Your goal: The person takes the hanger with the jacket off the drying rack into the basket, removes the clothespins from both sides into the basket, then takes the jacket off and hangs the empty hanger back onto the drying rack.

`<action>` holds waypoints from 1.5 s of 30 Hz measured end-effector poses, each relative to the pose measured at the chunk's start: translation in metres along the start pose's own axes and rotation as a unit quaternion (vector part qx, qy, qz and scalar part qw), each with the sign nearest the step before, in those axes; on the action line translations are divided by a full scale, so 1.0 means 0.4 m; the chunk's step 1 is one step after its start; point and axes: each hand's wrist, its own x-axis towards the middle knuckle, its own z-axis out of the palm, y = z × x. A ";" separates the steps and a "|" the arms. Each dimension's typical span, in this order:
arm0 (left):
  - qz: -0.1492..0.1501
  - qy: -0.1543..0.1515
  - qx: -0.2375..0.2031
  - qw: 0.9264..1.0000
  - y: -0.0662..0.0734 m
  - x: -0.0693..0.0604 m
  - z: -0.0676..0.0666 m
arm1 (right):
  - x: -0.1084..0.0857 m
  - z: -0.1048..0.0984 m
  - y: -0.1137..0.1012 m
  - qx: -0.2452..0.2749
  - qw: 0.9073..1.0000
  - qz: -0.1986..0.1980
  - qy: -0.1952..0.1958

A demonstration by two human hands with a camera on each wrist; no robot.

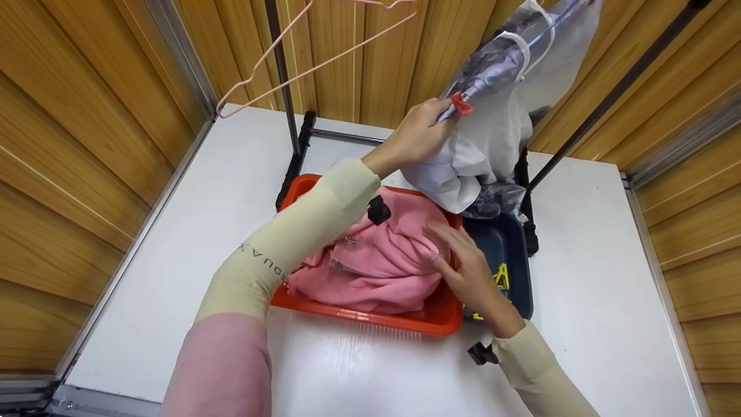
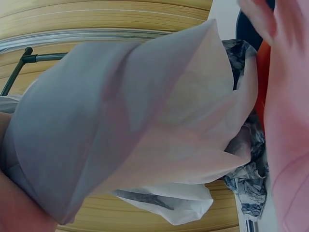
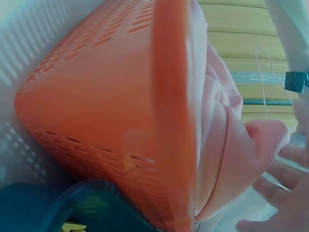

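In the head view, my left hand [image 1: 425, 130] grips the edge of a thin white-and-grey cloth [image 1: 492, 139], which hangs from the upper right. A red clothes peg [image 1: 461, 104] sits on the cloth just beyond the fingers. The cloth fills much of the left wrist view, with a bit of the hand at its left edge. My right hand [image 1: 466, 263] rests with fingers spread against a pink garment [image 1: 388, 249] heaped in an orange-red basket [image 1: 370, 315]. In the right wrist view, its fingertips [image 3: 285, 152] touch the pink fabric above the basket's rim.
A dark blue basket [image 1: 524, 266] holding yellow pegs [image 1: 501, 277] stands right of the orange-red one. Behind rises a clothes rack with dark poles [image 1: 613, 98]. A pink wire hanger [image 1: 324, 66] hangs at upper left. Wood-patterned walls [image 1: 98, 145] enclose the white surface.
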 end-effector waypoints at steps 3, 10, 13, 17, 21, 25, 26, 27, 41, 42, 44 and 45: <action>0.008 0.008 0.005 1.000 -0.011 -0.009 -0.004 | 0.003 -0.005 0.005 0.015 0.998 -0.019 0.053; 0.008 0.011 0.008 1.000 -0.040 -0.030 -0.022 | 0.013 -0.033 -0.013 0.027 0.991 -0.021 0.128; 0.006 0.010 0.013 1.000 -0.049 -0.038 -0.029 | 0.015 -0.051 -0.034 0.033 0.989 -0.006 0.144; 0.010 0.008 0.017 1.000 -0.059 -0.049 -0.037 | 0.014 -0.072 -0.043 0.038 0.986 0.018 0.160; 0.011 0.002 0.010 1.000 -0.068 -0.061 -0.045 | 0.015 -0.092 -0.034 0.043 0.984 0.043 0.169; 0.010 -0.007 0.011 1.000 -0.077 -0.071 -0.051 | 0.010 -0.105 0.012 0.043 0.980 0.063 0.185; 0.011 -0.009 0.012 1.000 -0.079 -0.074 -0.051 | 0.009 -0.107 0.024 0.042 0.978 0.067 0.191; 0.012 -0.011 0.014 1.000 -0.080 -0.077 -0.052 | 0.008 -0.110 0.034 0.042 0.977 0.068 0.198; 0.043 -0.026 0.035 0.998 -0.097 -0.107 -0.072 | 0.004 -0.153 0.054 0.080 0.961 0.085 0.249; 0.047 -0.027 0.033 0.998 -0.099 -0.109 -0.073 | 0.004 -0.155 0.055 0.081 0.960 0.089 0.252; 0.049 -0.030 0.034 0.998 -0.103 -0.114 -0.076 | 0.005 -0.158 0.055 0.087 0.957 0.097 0.258; 0.050 -0.032 0.035 0.998 -0.104 -0.117 -0.078 | 0.005 -0.160 0.053 0.087 0.956 0.102 0.261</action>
